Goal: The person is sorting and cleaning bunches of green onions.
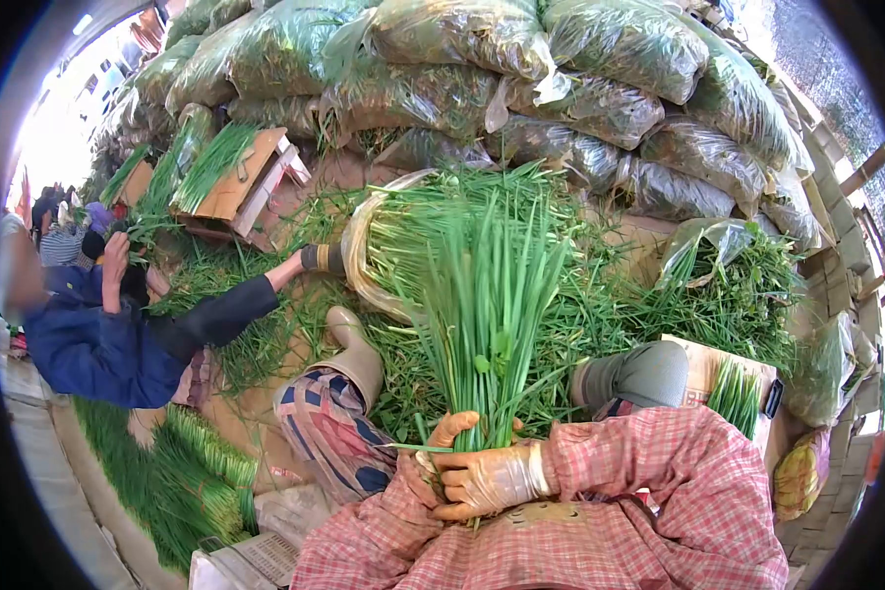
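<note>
In front of my chest stands a bunch of long green chives (492, 295), its leaves fanning upward and away from me. My right hand (487, 480), in a pale stained glove, is wrapped round the lower end of the stalks. Partly covered behind it, my left hand (444, 442) also closes on the bunch, its orange-brown fingertips showing above the right hand. A small broad green leaf (500, 356) sits among the stalks. Beyond them a large open plastic bag (364, 258) spills more chives over the loose greens on the floor.
Full plastic sacks (462, 39) are stacked along the back. A co-worker in blue (118, 334) sits at the left, handling greens. Tied chive bundles (182, 472) lie at lower left. A cardboard box with cut chives (733, 393) stands on my right, and a tilted crate (256, 187) at back left.
</note>
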A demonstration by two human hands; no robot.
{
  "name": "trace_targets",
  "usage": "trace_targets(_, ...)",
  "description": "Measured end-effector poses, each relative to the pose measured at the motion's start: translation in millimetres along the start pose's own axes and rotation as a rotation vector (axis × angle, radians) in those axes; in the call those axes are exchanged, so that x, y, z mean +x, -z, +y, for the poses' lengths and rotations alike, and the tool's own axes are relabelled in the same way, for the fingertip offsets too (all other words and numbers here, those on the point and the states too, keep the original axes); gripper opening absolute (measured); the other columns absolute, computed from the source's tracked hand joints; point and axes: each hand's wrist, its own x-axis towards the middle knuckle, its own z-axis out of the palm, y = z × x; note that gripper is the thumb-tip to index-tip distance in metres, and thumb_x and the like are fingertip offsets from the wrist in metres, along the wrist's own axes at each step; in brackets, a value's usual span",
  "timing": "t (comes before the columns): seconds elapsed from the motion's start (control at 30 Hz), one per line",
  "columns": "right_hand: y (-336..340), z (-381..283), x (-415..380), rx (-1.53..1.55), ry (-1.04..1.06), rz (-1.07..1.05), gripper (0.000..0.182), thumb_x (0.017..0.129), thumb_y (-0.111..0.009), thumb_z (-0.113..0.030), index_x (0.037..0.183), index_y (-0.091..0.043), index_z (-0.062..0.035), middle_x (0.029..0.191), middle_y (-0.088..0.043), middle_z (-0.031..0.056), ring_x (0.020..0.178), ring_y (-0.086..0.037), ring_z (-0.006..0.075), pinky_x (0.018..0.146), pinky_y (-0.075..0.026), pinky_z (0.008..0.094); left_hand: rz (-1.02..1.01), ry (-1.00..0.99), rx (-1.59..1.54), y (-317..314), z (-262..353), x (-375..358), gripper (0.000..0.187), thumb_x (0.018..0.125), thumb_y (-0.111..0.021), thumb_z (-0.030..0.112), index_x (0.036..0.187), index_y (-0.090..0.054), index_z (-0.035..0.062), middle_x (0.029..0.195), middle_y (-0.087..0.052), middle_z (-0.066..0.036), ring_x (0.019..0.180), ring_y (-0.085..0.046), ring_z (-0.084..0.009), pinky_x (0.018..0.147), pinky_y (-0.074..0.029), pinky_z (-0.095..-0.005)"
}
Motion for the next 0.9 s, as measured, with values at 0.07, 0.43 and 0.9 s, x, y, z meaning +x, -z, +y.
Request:
trace_targets(0.07,41.2,3.9,4.2,-0.092,-0.072,0.057,0.048,0.068,-0.059,-0.020,0.113,-0.048,-0.0109,0.097,-0.054,0.0042,0.100,-0.050,0.0190,0.086,-0.041,0.0391,0.038,-0.238,0.150,-10.4,-1.3,-3.7,0.053,0.081,-0.050,0.031,0.125,-0.042,0.0016,0.114,-0.054,-0.017,0.101,-0.054,-0.0268,0.090,-0.042,-0.0425)
trace_targets(0.43,52.2,103.8,-63.4,1.365,-0.832,1.079,0.085,0.081,-0.061,-0.041,0.139,-0.010,-0.0072,0.136,-0.031,0.0117,0.124,-0.032,0.0212,0.101,-0.027,0.0341,0.131,-0.676,0.842,-39.5,37.1,9.6,0.042,0.072,-0.069,0.005,0.111,-0.053,0.0014,0.097,-0.061,-0.007,0.082,-0.059,-0.0150,0.074,-0.050,-0.0288)
trace_targets(0.9,103.5,114.7,-36.4,1.238,-0.871,1.356,0.046,0.068,-0.068,-0.004,0.111,-0.053,-0.0033,0.101,-0.057,0.0046,0.089,-0.053,0.0150,0.077,-0.044,0.0309,0.616,-1.134,1.965,-67.6,23.1,50.7,0.084,0.063,-0.070,0.015,0.132,-0.023,0.0007,0.104,-0.057,-0.015,0.085,-0.061,-0.0245,0.076,-0.049,-0.0315)
